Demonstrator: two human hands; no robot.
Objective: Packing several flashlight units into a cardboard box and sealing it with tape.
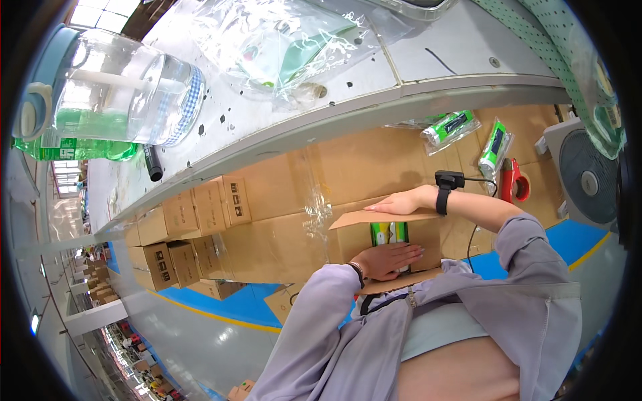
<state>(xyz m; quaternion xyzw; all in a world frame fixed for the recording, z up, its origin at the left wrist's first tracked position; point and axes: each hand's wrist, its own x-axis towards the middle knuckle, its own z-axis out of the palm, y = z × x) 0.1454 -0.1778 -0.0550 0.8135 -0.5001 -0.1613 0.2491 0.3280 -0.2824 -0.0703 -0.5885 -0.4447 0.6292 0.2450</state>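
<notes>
An open cardboard box stands in front of me with green-and-white packages inside. My left hand lies flat across the packages, its fingers stretched out to the right. My right hand rests on the raised far flap of the box, fingers extended leftward and nothing visible gripped. A dark band with a small black device and a cable is on my right wrist. The near flap stands folded out against my clothing.
Two bagged green-and-white packs and a red tape dispenser lie on the cardboard-covered surface, near a grey fan. Small cartons are stacked at left. A raised white shelf holds a clear jug, marker and plastic bags.
</notes>
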